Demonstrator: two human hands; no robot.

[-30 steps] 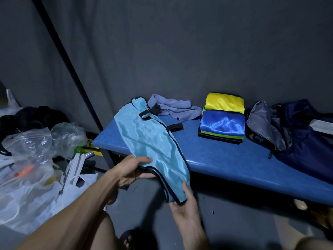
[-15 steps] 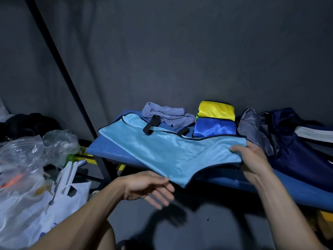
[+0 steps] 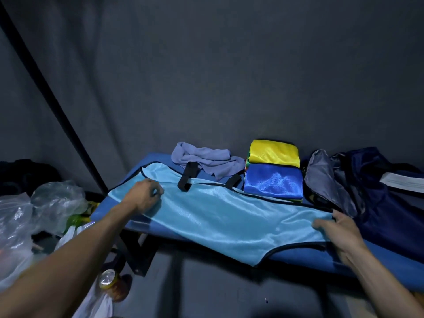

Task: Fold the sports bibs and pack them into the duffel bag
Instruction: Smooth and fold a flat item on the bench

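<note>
The light-blue bib (image 3: 220, 216) lies spread mid-frame on the bench (image 3: 390, 265). The left hand (image 3: 144, 196) pinches its left end; the right hand (image 3: 335, 228) grips its right corner. The person should pull it taut and flat before folding.

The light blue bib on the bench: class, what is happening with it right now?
A person is spreading the light blue bib flat on the blue bench. The left hand grips its left end, the right hand holds its right edge. Folded bibs sit stacked behind it, beside the open duffel bag. Nothing visible is packed yet.
</note>
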